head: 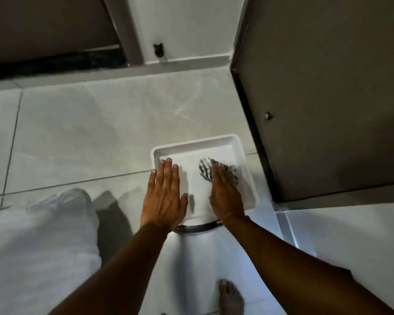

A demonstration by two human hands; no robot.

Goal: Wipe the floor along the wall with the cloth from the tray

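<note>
A white square tray point(234, 142) sits on the grey tiled floor point(89, 133), close beside the dark door panel point(328, 98) that stands to its right, with the pale wall point(180, 26) and its skirting farther off beyond the tray's far rim. Inside the tray, in its right half, lies the striped black-and-white cloth point(204, 167), bunched into a loose wad. Its long axis runs slantwise, from the tray's middle toward the tray's right rim and nearer side.

The right hand point(225, 194) reaches into the tray with fingers extended and lies over the cloth's near part; the fingertips touch the fabric, but whether they have closed on it cannot be told. The left hand point(164, 196) is flat and released, palm down, fingers together, over the tray's left rim, holding nothing; the cloth is apart from it, to its right.

Just behind the tray's near edge a dark curved metal rim point(197, 228) shows. A bare foot point(230, 296) stands on the floor nearer still.
</note>
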